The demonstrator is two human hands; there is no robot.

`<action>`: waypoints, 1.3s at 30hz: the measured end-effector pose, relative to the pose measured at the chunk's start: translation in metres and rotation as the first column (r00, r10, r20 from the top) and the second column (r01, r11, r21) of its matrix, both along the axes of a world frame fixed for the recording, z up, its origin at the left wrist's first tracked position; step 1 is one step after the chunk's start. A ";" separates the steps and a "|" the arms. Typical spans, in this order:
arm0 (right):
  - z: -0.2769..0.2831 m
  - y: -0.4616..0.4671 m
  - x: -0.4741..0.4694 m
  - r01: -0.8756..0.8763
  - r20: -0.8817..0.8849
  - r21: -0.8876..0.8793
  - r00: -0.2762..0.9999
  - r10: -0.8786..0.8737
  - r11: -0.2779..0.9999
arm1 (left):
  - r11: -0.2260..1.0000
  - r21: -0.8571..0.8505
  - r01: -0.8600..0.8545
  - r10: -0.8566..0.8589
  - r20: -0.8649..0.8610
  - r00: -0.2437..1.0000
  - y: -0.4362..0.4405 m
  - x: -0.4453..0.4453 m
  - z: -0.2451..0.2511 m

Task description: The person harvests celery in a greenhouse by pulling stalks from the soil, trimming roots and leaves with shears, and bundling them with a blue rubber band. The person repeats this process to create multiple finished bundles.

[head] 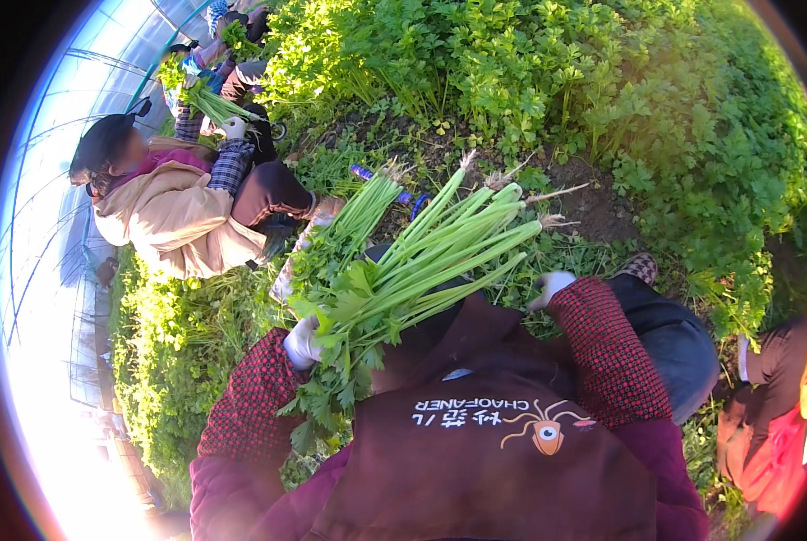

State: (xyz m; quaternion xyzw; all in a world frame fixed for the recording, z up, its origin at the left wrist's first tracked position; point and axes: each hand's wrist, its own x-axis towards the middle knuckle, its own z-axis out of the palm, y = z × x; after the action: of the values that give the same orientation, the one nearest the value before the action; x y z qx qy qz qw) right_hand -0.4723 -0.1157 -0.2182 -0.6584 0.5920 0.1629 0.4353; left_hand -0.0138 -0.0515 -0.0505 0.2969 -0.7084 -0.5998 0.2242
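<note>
My left hand [303, 343], in a white glove, grips a bunch of celery [454, 237] by its leafy end. The pale green stalks lean across my lap, their roots pointing away to the upper right. My right hand [552, 287], also gloved, is low beside my right knee, apart from the stalks. It is blurred, and I cannot make out its fingers or whether it holds anything. Just beyond the bunch, a smaller pile of celery [359, 213] lies with its roots outward. Blue patterned bands [419, 203] show by that pile.
Dense celery plants [511, 61] stand ahead and to the right, with bare soil [596, 203] at their foot. A co-worker [173, 196] sits close on the left, holding celery [214, 105]; others sit farther back. Another person's clothing [775, 412] shows at the right. Greenhouse film [51, 223] walls the left.
</note>
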 end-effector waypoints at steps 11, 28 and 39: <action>0.127 0.004 0.047 0.018 0.703 0.503 -0.589 -0.398 0.864 | 0.967 -0.227 -0.115 0.208 0.446 0.870 0.002 -0.124 0.078; 0.239 -0.020 -0.042 0.595 0.945 0.318 -0.260 -0.198 0.738 | 0.826 -0.498 -0.263 0.190 -0.193 0.963 -0.119 -0.286 0.076; 0.185 -0.037 -0.022 0.544 0.903 0.429 -0.280 -0.326 0.721 | 0.927 0.116 -0.357 0.362 -0.528 0.769 -0.151 -0.347 0.029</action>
State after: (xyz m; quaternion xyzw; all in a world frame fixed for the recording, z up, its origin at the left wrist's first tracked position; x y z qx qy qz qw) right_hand -0.4944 -0.1525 -0.0336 -0.3245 0.2958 -0.5760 0.6895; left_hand -0.3609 -0.2021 -0.0217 0.2468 -0.5437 -0.6078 0.5234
